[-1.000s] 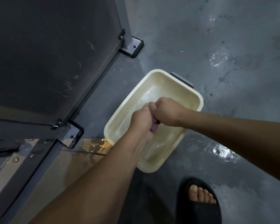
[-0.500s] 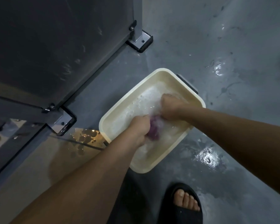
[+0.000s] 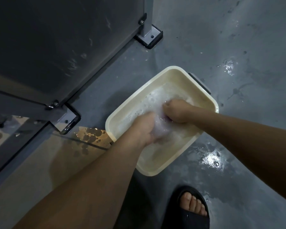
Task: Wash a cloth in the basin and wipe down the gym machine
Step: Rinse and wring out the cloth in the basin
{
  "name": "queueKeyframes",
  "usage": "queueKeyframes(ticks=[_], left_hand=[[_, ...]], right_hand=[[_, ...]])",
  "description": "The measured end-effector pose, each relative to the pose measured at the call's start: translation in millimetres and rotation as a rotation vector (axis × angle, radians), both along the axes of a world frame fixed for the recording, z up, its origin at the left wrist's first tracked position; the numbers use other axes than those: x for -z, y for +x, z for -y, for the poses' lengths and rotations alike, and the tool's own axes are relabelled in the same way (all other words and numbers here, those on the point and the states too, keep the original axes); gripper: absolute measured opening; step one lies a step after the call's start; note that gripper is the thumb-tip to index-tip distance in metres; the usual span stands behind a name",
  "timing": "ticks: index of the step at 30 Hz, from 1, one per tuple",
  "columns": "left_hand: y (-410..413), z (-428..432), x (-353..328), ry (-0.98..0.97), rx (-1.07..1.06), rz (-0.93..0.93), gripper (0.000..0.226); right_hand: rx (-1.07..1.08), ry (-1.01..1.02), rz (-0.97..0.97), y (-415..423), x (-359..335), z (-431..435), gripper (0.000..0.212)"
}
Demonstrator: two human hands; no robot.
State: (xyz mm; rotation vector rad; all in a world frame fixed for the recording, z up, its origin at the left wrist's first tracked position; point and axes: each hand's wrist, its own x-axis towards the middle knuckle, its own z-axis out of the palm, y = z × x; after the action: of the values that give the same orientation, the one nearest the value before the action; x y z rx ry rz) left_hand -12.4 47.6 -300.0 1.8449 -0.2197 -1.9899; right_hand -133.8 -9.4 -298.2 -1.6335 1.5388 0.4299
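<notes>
Fingers of the left hand (image 3: 144, 128) and right hand (image 3: 176, 111), curled around the purple cloth (image 3: 160, 128), have lowered it from above the water into the foaming cream basin (image 3: 122, 113) on the floor, indicating washing continues.

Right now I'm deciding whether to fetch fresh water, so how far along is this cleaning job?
Early on. Done: the cream basin is set on the wet floor beside the machine's frame. In hand: the left hand and right hand are both down in the foamy water, gripping the purplish cloth between them. Left: wringing it out and wiping the machine; no wiping shows here.
</notes>
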Motion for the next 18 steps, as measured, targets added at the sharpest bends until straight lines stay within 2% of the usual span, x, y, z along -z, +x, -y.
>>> queueKeyframes(ticks=[4,7,9,10,12,15,18], left_hand=[[6,-1,8,0.017,-0.146,-0.108,0.015],[4,4,7,0.023,-0.115,-0.004,0.014],[5,4,4,0.051,-0.115,0.031,0.018],[7,4,6,0.052,-0.145,0.043,0.023],[9,4,6,0.051,-0.208,0.044,0.036],[4,8,-4,-0.036,-0.181,-0.077,0.043],[0,9,-5,-0.125,-0.129,-0.087,0.039]], right_hand=[[0.069,-0.072,-0.053,4,-11,-2,0.029],[0.042,-0.077,-0.068,6,-21,-7,0.032],[0.058,-0.088,0.032,10,-26,-12,0.032],[0.061,-0.082,0.106,10,-27,-14,0.038],[0.217,-0.049,0.314,14,-35,-21,0.054],[0.327,0.031,0.546,19,-45,-31,0.065],[0.329,-0.045,0.571,18,-43,-31,0.073]])
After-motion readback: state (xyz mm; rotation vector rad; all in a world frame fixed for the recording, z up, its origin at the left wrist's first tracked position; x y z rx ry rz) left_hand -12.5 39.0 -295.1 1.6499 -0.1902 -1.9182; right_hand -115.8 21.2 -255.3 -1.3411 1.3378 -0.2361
